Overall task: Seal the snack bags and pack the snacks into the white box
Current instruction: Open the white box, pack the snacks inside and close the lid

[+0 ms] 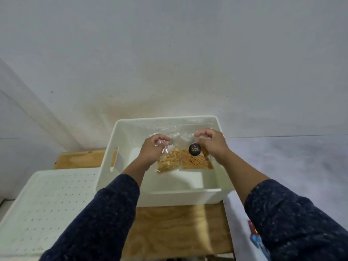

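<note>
Snack bags, clear, hold golden chips over white box.

Soft, even, fairly dim light. Faint shadows lie inside the white box. Wide-angle distortion bends the edges; the sleeves at the bottom are blurred and the picture is slightly grainy.

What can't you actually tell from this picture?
- Head view: whether the two snack bags are sealed; left hand and right hand cover their tops.
- The black label: print too blurred.
- White box floor: partly hidden by bags and arms.
</note>
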The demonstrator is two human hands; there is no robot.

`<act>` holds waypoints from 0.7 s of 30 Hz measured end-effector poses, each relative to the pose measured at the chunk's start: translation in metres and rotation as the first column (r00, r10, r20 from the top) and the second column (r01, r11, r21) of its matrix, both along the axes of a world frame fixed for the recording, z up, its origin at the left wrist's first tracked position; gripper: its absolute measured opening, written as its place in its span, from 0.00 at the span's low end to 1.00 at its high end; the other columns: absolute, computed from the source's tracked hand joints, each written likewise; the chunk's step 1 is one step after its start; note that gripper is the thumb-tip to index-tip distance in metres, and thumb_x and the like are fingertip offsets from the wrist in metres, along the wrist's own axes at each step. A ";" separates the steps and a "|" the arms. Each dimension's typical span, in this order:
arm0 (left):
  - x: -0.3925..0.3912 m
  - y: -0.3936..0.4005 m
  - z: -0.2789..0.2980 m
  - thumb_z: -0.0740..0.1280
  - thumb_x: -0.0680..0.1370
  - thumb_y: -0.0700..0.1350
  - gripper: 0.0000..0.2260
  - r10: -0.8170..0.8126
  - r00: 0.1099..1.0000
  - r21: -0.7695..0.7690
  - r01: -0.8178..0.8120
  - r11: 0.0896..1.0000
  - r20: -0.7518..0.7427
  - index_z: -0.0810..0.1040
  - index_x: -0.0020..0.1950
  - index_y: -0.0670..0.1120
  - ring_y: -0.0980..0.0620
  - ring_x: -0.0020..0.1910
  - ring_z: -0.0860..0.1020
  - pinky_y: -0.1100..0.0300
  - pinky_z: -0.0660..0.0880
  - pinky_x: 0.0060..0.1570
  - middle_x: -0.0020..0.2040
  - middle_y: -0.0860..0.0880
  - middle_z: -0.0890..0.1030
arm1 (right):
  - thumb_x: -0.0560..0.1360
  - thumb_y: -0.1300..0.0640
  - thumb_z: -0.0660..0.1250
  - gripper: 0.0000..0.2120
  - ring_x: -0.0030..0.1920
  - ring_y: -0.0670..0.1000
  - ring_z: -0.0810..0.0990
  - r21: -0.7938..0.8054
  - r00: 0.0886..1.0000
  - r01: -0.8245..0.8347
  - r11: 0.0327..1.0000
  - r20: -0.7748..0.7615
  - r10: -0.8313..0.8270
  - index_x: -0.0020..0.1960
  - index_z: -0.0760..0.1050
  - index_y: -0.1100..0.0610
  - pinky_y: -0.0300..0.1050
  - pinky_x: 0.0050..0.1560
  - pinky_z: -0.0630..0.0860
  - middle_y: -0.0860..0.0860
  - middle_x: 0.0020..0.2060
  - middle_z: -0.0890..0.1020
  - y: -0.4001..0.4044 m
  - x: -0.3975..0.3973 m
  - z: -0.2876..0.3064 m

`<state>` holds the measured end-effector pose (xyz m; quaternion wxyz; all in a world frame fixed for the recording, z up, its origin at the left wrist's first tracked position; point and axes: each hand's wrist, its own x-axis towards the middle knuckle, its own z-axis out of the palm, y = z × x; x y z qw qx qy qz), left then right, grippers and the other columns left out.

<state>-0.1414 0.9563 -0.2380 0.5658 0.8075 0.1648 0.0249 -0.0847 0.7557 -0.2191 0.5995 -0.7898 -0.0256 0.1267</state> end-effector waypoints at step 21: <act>0.068 0.010 -0.024 0.67 0.75 0.38 0.11 -0.161 0.987 0.169 0.158 0.973 0.006 0.79 0.56 0.47 0.48 0.59 0.77 0.55 0.74 0.56 0.58 0.50 0.77 | 0.73 0.63 0.65 0.13 0.58 0.55 0.74 -0.575 0.997 0.024 0.818 0.070 0.020 0.55 0.77 0.53 0.38 0.56 0.69 0.56 0.64 0.68 0.024 0.053 -0.027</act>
